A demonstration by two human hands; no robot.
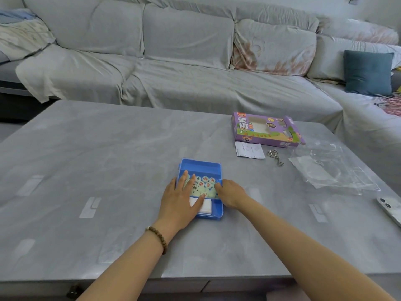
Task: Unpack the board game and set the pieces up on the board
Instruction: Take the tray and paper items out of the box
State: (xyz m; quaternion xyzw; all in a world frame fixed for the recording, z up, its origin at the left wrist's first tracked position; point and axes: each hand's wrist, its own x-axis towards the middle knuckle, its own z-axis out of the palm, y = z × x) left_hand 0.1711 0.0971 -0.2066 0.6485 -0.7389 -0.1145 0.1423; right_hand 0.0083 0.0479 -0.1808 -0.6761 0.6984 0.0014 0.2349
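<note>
A blue plastic case lies on the grey table, near its middle. Through its clear top show several pale round game pieces with red or dark characters, and a folded white sheet at the near end. My left hand lies flat on the case's left side, fingers straight over the pieces. My right hand grips the case's right edge with curled fingers at a small catch. No board is laid out in view.
The purple game carton lies open at the back right, with a white paper slip and a metal wire puzzle in front of it. A clear plastic bag and a white phone lie to the right. A covered sofa stands behind.
</note>
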